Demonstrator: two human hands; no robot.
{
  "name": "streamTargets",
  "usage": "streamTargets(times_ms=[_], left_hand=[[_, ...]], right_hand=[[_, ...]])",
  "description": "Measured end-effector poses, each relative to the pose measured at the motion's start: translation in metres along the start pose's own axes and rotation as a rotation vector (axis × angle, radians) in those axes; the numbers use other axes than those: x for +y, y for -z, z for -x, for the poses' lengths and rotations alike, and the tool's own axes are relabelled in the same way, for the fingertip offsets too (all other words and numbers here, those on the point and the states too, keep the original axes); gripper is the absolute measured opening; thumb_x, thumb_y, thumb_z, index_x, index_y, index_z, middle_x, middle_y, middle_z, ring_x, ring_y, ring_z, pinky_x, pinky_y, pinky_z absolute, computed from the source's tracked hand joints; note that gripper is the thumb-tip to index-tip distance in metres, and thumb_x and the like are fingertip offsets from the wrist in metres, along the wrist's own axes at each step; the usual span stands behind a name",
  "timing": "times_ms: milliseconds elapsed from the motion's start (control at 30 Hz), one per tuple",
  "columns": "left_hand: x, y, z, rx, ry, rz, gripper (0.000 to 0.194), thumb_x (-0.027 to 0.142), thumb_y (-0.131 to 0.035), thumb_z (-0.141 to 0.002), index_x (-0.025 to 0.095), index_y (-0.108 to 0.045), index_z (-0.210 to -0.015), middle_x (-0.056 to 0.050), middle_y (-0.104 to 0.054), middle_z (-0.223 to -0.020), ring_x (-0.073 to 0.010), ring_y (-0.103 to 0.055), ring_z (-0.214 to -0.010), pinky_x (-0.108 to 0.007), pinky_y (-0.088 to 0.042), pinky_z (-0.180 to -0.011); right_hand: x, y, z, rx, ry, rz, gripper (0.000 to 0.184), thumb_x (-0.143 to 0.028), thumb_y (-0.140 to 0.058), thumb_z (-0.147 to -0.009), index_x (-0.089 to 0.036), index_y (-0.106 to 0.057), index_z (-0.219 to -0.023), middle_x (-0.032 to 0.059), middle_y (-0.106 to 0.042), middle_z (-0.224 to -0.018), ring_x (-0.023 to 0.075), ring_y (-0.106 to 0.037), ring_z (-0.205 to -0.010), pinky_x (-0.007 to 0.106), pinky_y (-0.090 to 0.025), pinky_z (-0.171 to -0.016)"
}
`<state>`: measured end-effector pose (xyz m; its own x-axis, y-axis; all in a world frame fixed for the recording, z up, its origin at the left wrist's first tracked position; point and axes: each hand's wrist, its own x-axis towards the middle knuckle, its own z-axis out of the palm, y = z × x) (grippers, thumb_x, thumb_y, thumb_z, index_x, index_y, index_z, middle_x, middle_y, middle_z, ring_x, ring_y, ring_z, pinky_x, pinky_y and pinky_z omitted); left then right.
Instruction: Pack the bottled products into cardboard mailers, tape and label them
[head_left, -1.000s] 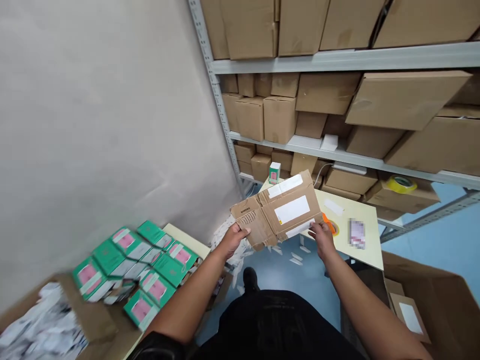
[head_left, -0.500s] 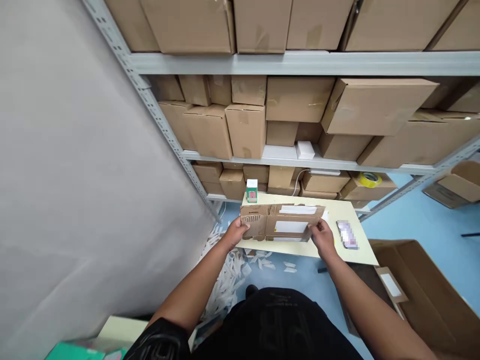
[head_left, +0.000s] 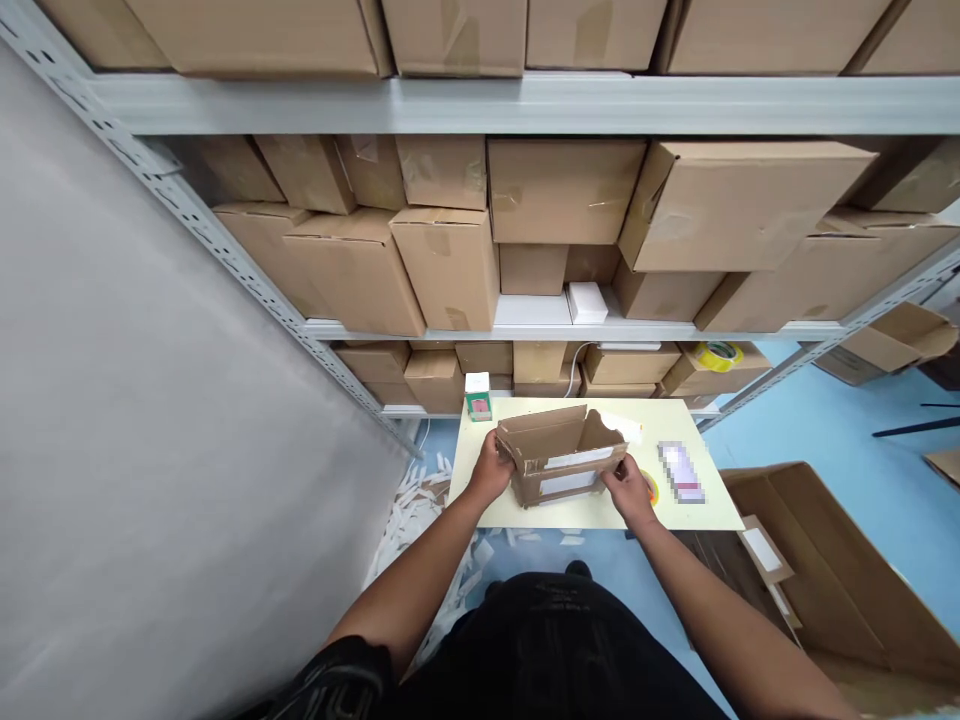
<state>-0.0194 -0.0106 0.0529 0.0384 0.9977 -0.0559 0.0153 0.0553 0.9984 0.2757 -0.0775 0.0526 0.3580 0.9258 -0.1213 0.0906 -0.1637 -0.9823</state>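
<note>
Box (head_left: 568,484): sides up, top open, not taped shut | left hand (head_left: 492,470) and right hand (head_left: 631,491): each pinching one end of box | place: over table (head_left: 716,510), touching or not, can't tell | tape (head_left: 652,488): by right hand

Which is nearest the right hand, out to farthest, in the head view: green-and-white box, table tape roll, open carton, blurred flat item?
From the right hand:
1. Open carton, its right end in the fingers.
2. Table tape roll, just right.
3. Blurred flat item, farther right.
4. Green-and-white box, table's far left corner.
</note>
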Motion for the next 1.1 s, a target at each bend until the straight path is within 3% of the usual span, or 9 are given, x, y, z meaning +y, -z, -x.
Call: streamTargets(times_ms=[167,267,400,533,667,800,900,1000,1100], left_hand=[[-0.010,-0.026,-0.019,-0.082,0.047,0.048,0.064,0.012,-0.073,-0.072,0.023,-0.057,-0.134,-0.011,-0.065,-0.137,-0.0269,-0.057,-0.133,-0.045,-0.043,-0.114],[-0.015,-0.035,-0.033,-0.062,0.095,0.083,0.051,0.026,-0.072,-0.081,0.022,-0.061,-0.131,-0.012,-0.065,-0.139,-0.0277,-0.057,-0.135,-0.045,-0.041,-0.116],[-0.021,-0.036,-0.038,-0.013,0.171,0.123,0.051,0.050,-0.066,-0.089,0.023,-0.063,-0.132,-0.011,-0.064,-0.142,-0.0284,-0.056,-0.136,-0.045,-0.038,-0.117],[-0.026,-0.031,-0.031,0.030,0.158,0.100,0.060,0.060,-0.068,-0.086,0.025,-0.062,-0.134,-0.010,-0.061,-0.146,-0.0276,-0.053,-0.139,-0.044,-0.037,-0.118],[-0.035,-0.033,-0.028,0.003,0.154,0.046,0.067,0.058,-0.074,-0.083,0.022,-0.056,-0.137,-0.014,-0.060,-0.144,-0.0282,-0.053,-0.137,-0.044,-0.036,-0.118],[-0.048,-0.035,-0.030,-0.028,0.157,-0.001,0.070,0.053,-0.073,-0.084,0.021,-0.049,-0.142,-0.016,-0.056,-0.147,-0.0300,-0.049,-0.141,-0.045,-0.042,-0.114],[-0.053,-0.034,-0.033,-0.028,0.125,-0.088,0.073,0.046,-0.071,-0.087,0.022,-0.042,-0.150,-0.016,-0.049,-0.153,-0.0312,-0.044,-0.146,-0.045,-0.046,-0.111],[-0.052,-0.033,-0.036,-0.026,-0.019,-0.212,0.076,0.037,-0.069,-0.088,0.026,-0.037,-0.155,-0.014,-0.039,-0.160,-0.0303,-0.041,-0.147,-0.045,-0.047,-0.112],[-0.046,-0.032,-0.037,-0.022,-0.118,-0.319,0.064,0.030,-0.066,-0.088,0.027,-0.048,-0.149,-0.012,-0.045,-0.154,-0.0285,-0.048,-0.140,-0.043,-0.052,-0.106]], right_hand=[[0.016,0.004,-0.003,0.021,0.035,0.038,0.052,-0.041,-0.078,-0.069,-0.024,-0.060,-0.115,0.0046,-0.072,-0.109,0.0255,-0.069,-0.098,0.045,-0.055,-0.095],[0.022,0.009,-0.003,0.030,0.045,0.089,0.052,-0.041,-0.078,-0.068,-0.024,-0.060,-0.114,0.0060,-0.071,-0.110,0.0271,-0.067,-0.101,0.046,-0.055,-0.095],[0.025,0.018,-0.006,-0.070,0.022,0.019,0.042,-0.044,-0.069,-0.076,-0.025,-0.063,-0.113,0.0065,-0.071,-0.113,0.0277,-0.065,-0.107,0.044,-0.054,-0.098],[0.023,0.022,-0.018,-0.105,-0.112,-0.158,0.039,-0.058,-0.056,-0.086,-0.025,-0.066,-0.103,0.0061,-0.070,-0.111,0.0266,-0.064,-0.103,0.039,-0.057,-0.084],[0.020,0.018,-0.037,-0.085,-0.199,-0.096,0.041,-0.067,-0.058,-0.085,-0.026,-0.064,-0.085,0.0014,-0.069,-0.087,0.0232,-0.062,-0.082,0.034,-0.054,-0.071],[0.024,0.012,-0.052,-0.084,-0.214,0.072,0.043,-0.065,-0.068,-0.079,-0.025,-0.056,-0.070,-0.0045,-0.055,-0.064,0.0180,-0.051,-0.064,0.029,-0.042,-0.062],[0.032,0.013,-0.061,-0.096,-0.223,0.078,0.042,-0.062,-0.072,-0.077,-0.024,-0.056,-0.071,-0.0047,-0.054,-0.065,0.0163,-0.048,-0.062,0.028,-0.038,-0.060],[0.040,0.014,-0.066,-0.107,-0.222,0.041,0.041,-0.060,-0.075,-0.075,-0.024,-0.057,-0.075,-0.0037,-0.056,-0.068,0.0166,-0.050,-0.064,0.029,-0.040,-0.061],[0.044,0.013,-0.070,-0.101,-0.159,0.020,0.039,-0.057,-0.077,-0.075,-0.024,-0.061,-0.087,-0.0003,-0.064,-0.079,0.0198,-0.059,-0.074,0.031,-0.047,-0.069]])
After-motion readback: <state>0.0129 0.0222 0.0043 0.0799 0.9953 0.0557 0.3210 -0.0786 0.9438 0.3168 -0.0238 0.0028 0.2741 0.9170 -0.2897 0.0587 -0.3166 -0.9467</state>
